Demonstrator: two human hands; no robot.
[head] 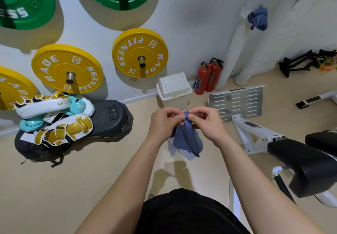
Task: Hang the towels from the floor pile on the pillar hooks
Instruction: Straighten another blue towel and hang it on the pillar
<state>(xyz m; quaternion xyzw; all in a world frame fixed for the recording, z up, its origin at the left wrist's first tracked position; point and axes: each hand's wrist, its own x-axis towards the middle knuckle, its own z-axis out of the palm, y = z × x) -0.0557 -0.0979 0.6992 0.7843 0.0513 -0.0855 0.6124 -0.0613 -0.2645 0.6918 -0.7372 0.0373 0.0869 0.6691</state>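
A blue towel (186,139) hangs bunched in front of me, above the beige floor. My left hand (165,122) and my right hand (207,122) both pinch its top edge, fingertips close together. A paler cloth (173,151) shows beneath the blue one; whether it is a separate towel is unclear. Another blue towel (259,18) hangs on a hook on the white pillar (235,40) at the upper right. Two bare hooks (295,4) show on the wall to its right.
A white bin (174,90) and two red fire extinguishers (207,78) stand against the wall ahead. A grey machine plate (237,100) and black padded seat (308,162) lie right. Boxing pads on black gear (54,122) lie left. Weight plates (140,53) hang on the wall.
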